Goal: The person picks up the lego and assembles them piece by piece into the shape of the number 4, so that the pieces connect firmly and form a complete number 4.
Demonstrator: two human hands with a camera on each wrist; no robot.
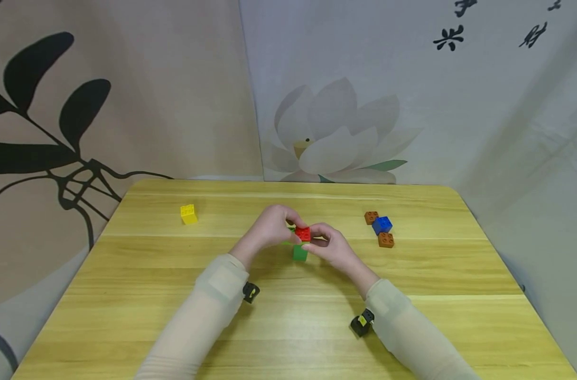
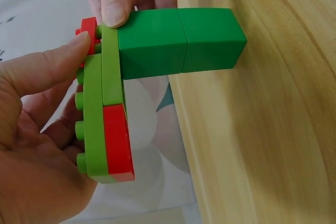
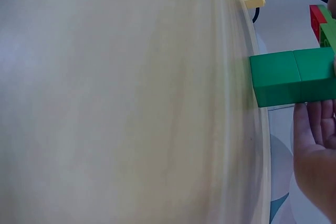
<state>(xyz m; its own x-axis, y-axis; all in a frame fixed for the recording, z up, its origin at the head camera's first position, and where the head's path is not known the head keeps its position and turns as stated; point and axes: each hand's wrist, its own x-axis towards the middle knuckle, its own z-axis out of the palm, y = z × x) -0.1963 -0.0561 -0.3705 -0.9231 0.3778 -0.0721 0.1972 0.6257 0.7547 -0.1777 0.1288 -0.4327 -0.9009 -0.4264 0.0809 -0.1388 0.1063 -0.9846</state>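
Observation:
A toy building-block structure stands at the middle of the table, two dark green blocks (image 2: 152, 43) stacked as its column. Light green bricks (image 2: 93, 114) lie across the top, with a red brick (image 2: 119, 142) under their left end and a smaller red brick (image 1: 303, 234) on top. My left hand (image 1: 271, 227) grips the light green part, its thumb touching the upper red brick. From the other side my right hand (image 1: 335, 247) pinches the structure, thumb on a light green brick above the column. The fingers behind the bricks are partly hidden.
A yellow block (image 1: 189, 214) sits toward the back left of the wooden table (image 1: 288, 327). At the right, a blue block (image 1: 382, 225) stands between two brown bricks, one of them the nearer brown brick (image 1: 385, 240). A printed cloth hangs behind the table.

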